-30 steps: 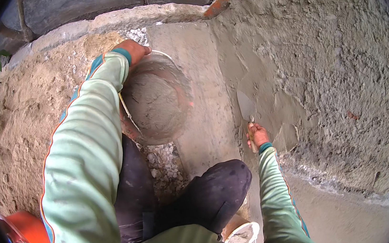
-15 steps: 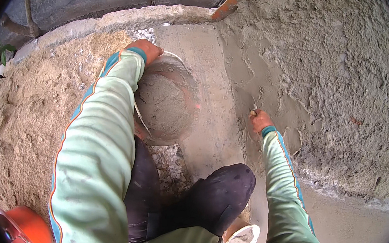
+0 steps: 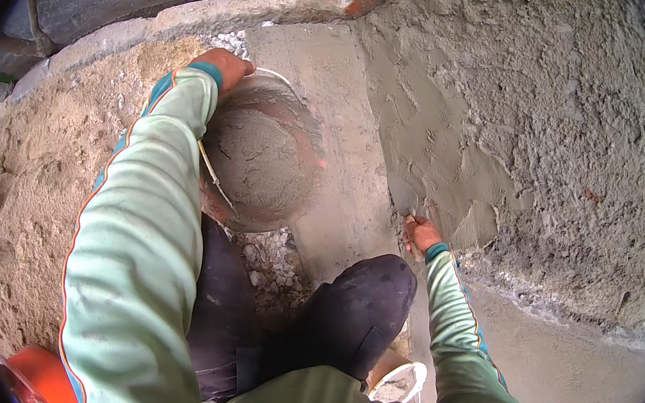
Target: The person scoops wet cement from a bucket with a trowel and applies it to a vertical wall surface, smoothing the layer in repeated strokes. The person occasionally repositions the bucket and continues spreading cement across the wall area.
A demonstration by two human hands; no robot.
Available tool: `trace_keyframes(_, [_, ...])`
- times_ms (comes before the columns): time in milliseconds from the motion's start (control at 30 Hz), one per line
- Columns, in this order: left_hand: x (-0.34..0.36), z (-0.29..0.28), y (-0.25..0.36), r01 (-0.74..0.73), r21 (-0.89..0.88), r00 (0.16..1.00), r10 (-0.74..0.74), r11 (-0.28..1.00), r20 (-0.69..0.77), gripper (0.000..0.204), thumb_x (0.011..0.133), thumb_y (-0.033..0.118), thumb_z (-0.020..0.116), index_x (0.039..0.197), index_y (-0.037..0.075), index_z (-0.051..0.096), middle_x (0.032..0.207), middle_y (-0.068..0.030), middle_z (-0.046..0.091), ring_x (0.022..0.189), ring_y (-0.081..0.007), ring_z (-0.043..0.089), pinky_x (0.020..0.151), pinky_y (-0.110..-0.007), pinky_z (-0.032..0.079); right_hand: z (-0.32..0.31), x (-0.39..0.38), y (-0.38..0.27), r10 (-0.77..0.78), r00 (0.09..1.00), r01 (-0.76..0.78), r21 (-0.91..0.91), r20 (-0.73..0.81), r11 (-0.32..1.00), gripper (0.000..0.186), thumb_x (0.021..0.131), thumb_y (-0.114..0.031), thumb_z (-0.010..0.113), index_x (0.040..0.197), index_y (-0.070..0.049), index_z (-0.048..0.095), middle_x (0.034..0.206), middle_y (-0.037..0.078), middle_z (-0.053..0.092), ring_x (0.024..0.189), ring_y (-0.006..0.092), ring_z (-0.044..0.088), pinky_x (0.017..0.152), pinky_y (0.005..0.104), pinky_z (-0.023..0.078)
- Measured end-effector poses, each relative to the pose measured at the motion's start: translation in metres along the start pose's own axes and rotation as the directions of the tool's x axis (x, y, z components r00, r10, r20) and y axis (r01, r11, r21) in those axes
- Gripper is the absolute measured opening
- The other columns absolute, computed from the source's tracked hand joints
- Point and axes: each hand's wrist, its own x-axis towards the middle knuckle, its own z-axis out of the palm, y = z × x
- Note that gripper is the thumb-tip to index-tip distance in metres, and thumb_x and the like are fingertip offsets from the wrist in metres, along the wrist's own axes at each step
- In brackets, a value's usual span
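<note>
At the lower middle of the frame, beside the person's dark-trousered knee [image 3: 373,299], stands a small white-rimmed bucket [image 3: 418,380] with grey material inside. A red-orange plastic container [image 3: 47,384] sits at the lower left. Right of centre, the right hand [image 3: 424,234] is closed around the handle of a trowel [image 3: 410,198], whose blade, hard to make out, lies against smooth wet mortar [image 3: 443,140] on the rough wall [image 3: 574,109] filling the right side. The large mortar bucket [image 3: 306,128], holding grey mix, rests left of centre, between pale gravel [image 3: 274,261] and a flat concrete strip [image 3: 337,120]. The left hand [image 3: 225,67] curls over its far edge, by the white bail handle [image 3: 215,178]; whether it grips handle or rim, I cannot tell. Sandy soil [image 3: 39,226] spreads across the left, and a stone kerb [image 3: 237,10] crosses the top.
</note>
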Motion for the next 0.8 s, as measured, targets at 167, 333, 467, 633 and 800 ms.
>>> trace_keyframes(167, [-0.02, -0.018, 0.019, 0.014, -0.043, 1.0, -0.013, 0.999, 0.019, 0.06, 0.096, 0.054, 0.052, 0.125, 0.004, 0.067, 0.132, -0.0255, 0.061, 0.126, -0.0416, 0.056, 0.108, -0.044, 0.042, -0.013, -0.039, 0.101, -0.145, 0.985, 0.132, -0.131, -0.097, 0.983, 0.029, 0.099, -0.026, 0.054, 0.113, -0.002, 0.062, 0.077, 0.009, 0.062, 0.058, 0.0203, 0.061, 0.047, 0.0355, 0.052])
trace_keyframes(333, [-0.015, -0.017, 0.011, -0.108, -0.036, 0.994, 0.108, 0.994, 0.001, 0.07, 0.094, 0.056, 0.055, 0.115, -0.009, 0.066, 0.119, -0.0324, 0.064, 0.115, -0.0446, 0.061, 0.1, -0.045, 0.046, -0.04, -0.056, 0.197, 0.007, 0.997, -0.044, -0.483, -0.079, 0.874, 0.033, 0.097, -0.029, 0.05, 0.115, -0.004, 0.062, 0.096, 0.022, 0.069, 0.085, 0.0388, 0.069, 0.072, 0.048, 0.057])
trace_keyframes(467, [-0.006, -0.008, 0.007, -0.015, -0.079, 0.998, 0.01, 0.997, -0.063, 0.067, 0.094, 0.056, 0.054, 0.115, -0.006, 0.068, 0.121, -0.0305, 0.064, 0.116, -0.0438, 0.06, 0.101, -0.044, 0.045, -0.046, -0.071, 0.181, -0.128, 0.991, 0.047, -0.84, -0.027, 0.54, 0.035, 0.095, -0.031, 0.048, 0.116, -0.006, 0.062, 0.115, 0.03, 0.065, 0.107, 0.0481, 0.062, 0.094, 0.0545, 0.05])
trace_keyframes(633, [0.007, -0.003, -0.012, -0.071, 0.049, 0.997, 0.073, 0.996, -0.034, 0.064, 0.093, 0.056, 0.058, 0.119, -0.001, 0.069, 0.129, -0.0265, 0.062, 0.123, -0.0407, 0.058, 0.107, -0.043, 0.044, -0.02, -0.077, 0.012, -0.245, 0.952, 0.03, -0.741, -0.183, 0.67, 0.033, 0.094, -0.032, 0.054, 0.115, -0.009, 0.063, 0.111, 0.027, 0.068, 0.108, 0.0441, 0.064, 0.091, 0.0528, 0.051])
trace_keyframes(800, [-0.014, -0.013, 0.02, 0.076, -0.141, 0.996, -0.08, 0.987, -0.024, 0.066, 0.091, 0.056, 0.06, 0.12, -0.002, 0.069, 0.13, -0.0262, 0.062, 0.125, -0.0407, 0.058, 0.107, -0.042, 0.043, -0.055, -0.051, -0.05, -0.532, 0.819, 0.267, -0.676, -0.217, 0.687, 0.036, 0.093, -0.026, 0.059, 0.122, -0.005, 0.062, 0.106, 0.028, 0.068, 0.102, 0.0465, 0.065, 0.087, 0.0532, 0.052])
